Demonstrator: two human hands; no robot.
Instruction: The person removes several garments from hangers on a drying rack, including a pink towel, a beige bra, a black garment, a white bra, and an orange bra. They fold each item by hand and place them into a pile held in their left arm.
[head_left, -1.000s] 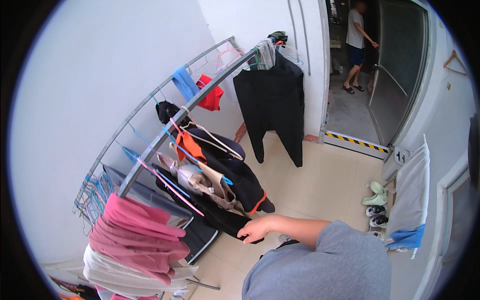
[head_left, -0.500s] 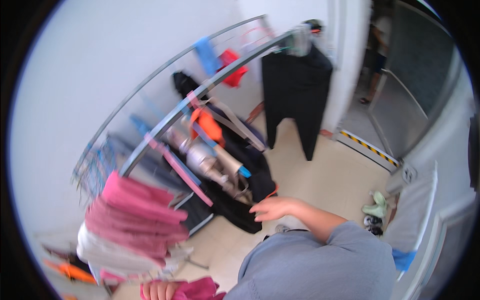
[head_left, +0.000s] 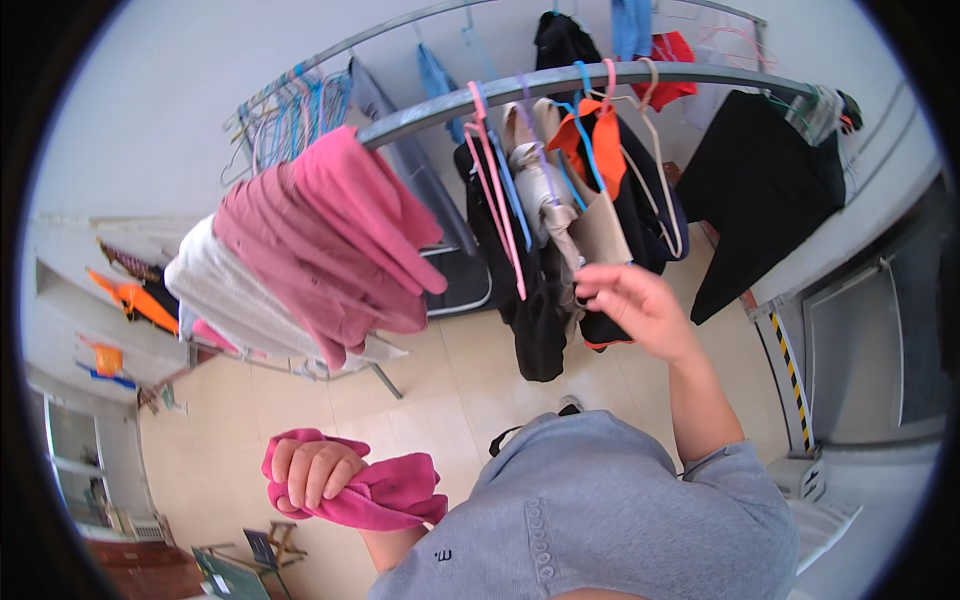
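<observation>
My left hand (head_left: 318, 470) is closed around a bunched, deep-pink cloth (head_left: 395, 490), low in front of my body. Part of the cloth hangs out past my fingers on the right. My right hand (head_left: 645, 312) is raised with its fingers apart and nothing visible in them. Its fingertips are nearest to a beige garment (head_left: 545, 185) among the hanging clothes; whether they touch it I cannot tell. Around it hang a black garment (head_left: 540, 335), an orange piece (head_left: 605, 150) and a bare pink hanger (head_left: 490, 185).
A curved metal rail (head_left: 430, 118) carries the clothes. Pink clothing (head_left: 330, 235) and a white one (head_left: 250, 285) drape at its left end. Black trousers (head_left: 745, 200) hang at right, with several wire hangers (head_left: 300, 115) behind. A striped threshold (head_left: 790, 385) crosses the doorway.
My view has swung left, bringing the rail nearly level across the top. The left hand with the pink cloth now shows fully. My right hand has risen toward the hanging clothes.
</observation>
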